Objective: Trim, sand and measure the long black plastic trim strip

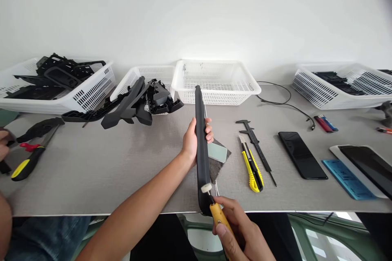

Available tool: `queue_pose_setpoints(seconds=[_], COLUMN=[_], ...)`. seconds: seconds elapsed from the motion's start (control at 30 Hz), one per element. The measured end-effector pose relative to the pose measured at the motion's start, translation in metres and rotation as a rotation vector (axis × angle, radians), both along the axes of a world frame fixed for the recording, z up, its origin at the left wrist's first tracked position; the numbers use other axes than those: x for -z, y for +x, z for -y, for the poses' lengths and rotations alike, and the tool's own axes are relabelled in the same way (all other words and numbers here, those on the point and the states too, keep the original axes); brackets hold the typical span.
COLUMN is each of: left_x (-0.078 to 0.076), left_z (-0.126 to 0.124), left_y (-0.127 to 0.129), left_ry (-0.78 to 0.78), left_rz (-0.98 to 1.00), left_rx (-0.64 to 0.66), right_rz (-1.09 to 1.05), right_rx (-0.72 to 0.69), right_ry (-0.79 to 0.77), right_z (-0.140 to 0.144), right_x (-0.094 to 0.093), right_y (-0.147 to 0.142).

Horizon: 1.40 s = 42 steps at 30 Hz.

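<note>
My left hand (193,140) is wrapped round a long black plastic trim piece (202,147), which points away from me over the table. In my right hand (239,228) is a yellow-handled tool (219,216) with a small white round head (206,188). That head is at the near end of the trim piece; whether it touches the surface I cannot tell. Behind the trim piece lies a dark grey cloth (217,169) with a pale green flat block (218,152) on it. To the right lie a yellow utility knife (252,167) and a black caliper (257,144).
White baskets stand along the wall: one (214,94) in the middle, one (125,83) with black plastic parts sticking out, others (92,85) (321,94) at the sides. A phone (302,155), lighters (326,124) and a cable (288,104) lie right. Another person's hand (3,144) holds something at left.
</note>
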<state>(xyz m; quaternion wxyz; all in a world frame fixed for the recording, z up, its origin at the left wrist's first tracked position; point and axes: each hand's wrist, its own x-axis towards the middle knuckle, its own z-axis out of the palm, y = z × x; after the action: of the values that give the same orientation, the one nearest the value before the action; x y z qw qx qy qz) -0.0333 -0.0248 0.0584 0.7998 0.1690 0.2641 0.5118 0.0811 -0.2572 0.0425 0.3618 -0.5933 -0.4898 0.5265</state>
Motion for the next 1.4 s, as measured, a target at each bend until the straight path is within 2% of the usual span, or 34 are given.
queue_pose_setpoints(seconds=[0.23, 0.8, 1.1, 1.17, 1.27, 1.4], left_x=[-0.001, -0.004, -0.008, -0.008, -0.006, -0.002], left_z=[0.002, 0.004, 0.004, 0.004, 0.005, 0.005], left_y=[0.000, 0.001, 0.001, 0.001, 0.000, -0.001], left_ry=[-0.015, -0.036, -0.069, -0.068, -0.057, -0.031], left_rz=[0.001, 0.012, -0.004, -0.001, 0.004, 0.013], left_rx=[0.011, 0.012, 0.009, 0.009, 0.009, 0.010], right_rz=[0.026, 0.059, 0.054, 0.063, 0.079, 0.073], right_rx=[-0.148, -0.105, -0.177, -0.143, -0.086, -0.097], right_ry=[0.015, 0.049, -0.021, -0.008, 0.010, 0.006], right_z=[-0.012, -0.043, -0.026, -0.024, -0.027, -0.036], right_x=[0.003, -0.015, -0.017, -0.018, -0.021, -0.023], right_y=[0.010, 0.012, 0.010, 0.009, 0.008, 0.008])
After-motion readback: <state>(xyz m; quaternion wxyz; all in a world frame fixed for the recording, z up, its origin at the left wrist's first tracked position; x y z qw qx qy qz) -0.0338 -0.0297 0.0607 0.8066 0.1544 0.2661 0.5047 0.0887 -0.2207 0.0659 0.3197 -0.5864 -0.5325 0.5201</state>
